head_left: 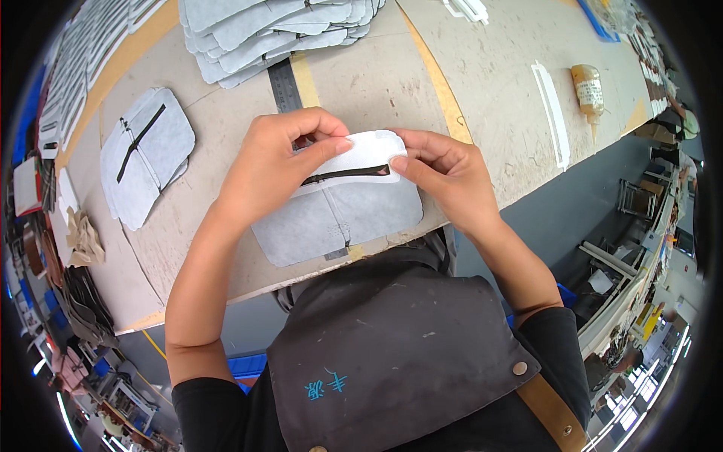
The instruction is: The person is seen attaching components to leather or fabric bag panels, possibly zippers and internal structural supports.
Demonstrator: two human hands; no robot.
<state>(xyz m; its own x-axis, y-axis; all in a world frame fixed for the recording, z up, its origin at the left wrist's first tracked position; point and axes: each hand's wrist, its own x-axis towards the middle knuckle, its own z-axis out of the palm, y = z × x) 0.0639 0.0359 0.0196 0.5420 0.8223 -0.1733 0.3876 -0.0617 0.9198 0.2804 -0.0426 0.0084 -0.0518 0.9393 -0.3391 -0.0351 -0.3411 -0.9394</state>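
Observation:
On the table in front of me lies a pale grey rounded panel with a seam down its middle. Along its upper part sits a white slotted backing piece, and a black zipper-like strip shows through the slot. My left hand pinches the backing's upper edge between thumb and fingertips. At the other end, my right hand grips the same piece, its thumb on the front near the strip's end and its fingers behind. The strip's left end is hidden by my left hand.
A stack of similar grey panels stands at the far side; more with a black strip lie at left. To the right are a long white strip and an amber bottle. White frames fill the far left.

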